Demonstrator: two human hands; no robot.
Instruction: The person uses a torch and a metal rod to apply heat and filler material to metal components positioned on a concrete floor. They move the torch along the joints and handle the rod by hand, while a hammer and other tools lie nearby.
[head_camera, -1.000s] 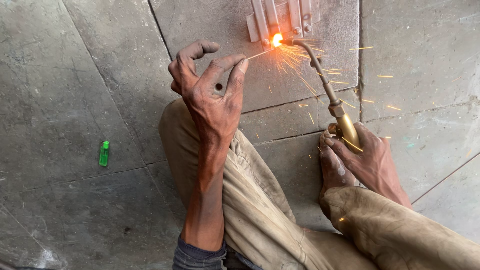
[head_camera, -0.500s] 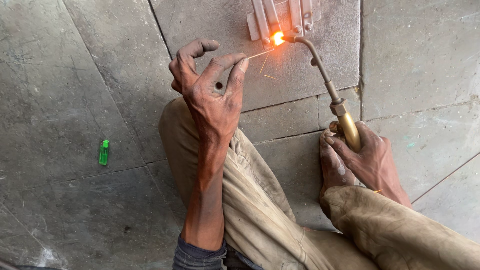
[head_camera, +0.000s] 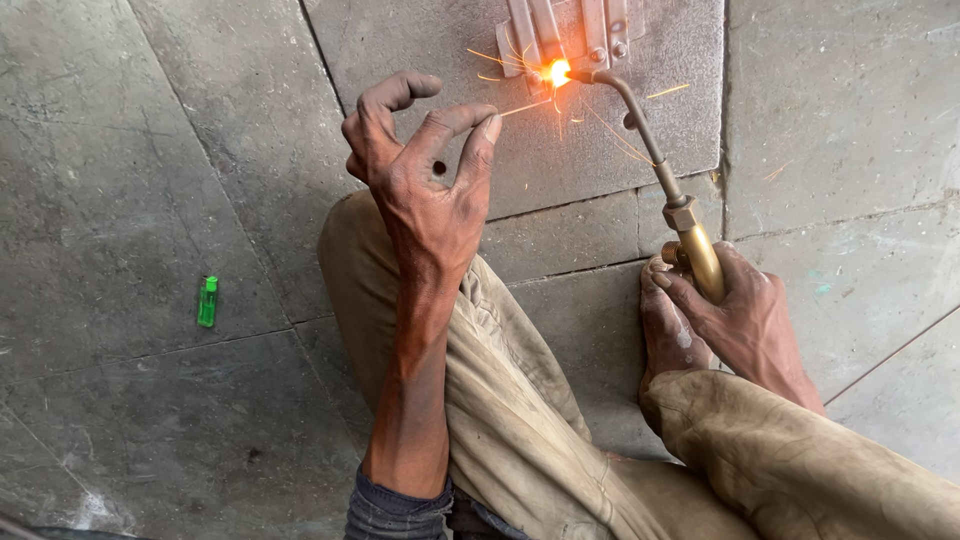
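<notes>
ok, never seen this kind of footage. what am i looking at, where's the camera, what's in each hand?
No machine here: a person sits on a stone floor, filmed by a camera on their own head looking down. The right hand grips the brass handle of a gas torch; its bent tube ends in a bright flame on grey metal strips, throwing sparks. The left hand pinches a thin rod whose tip meets the flame. A green lighter lies apart on the floor. The tan fabric is their trousers.
</notes>
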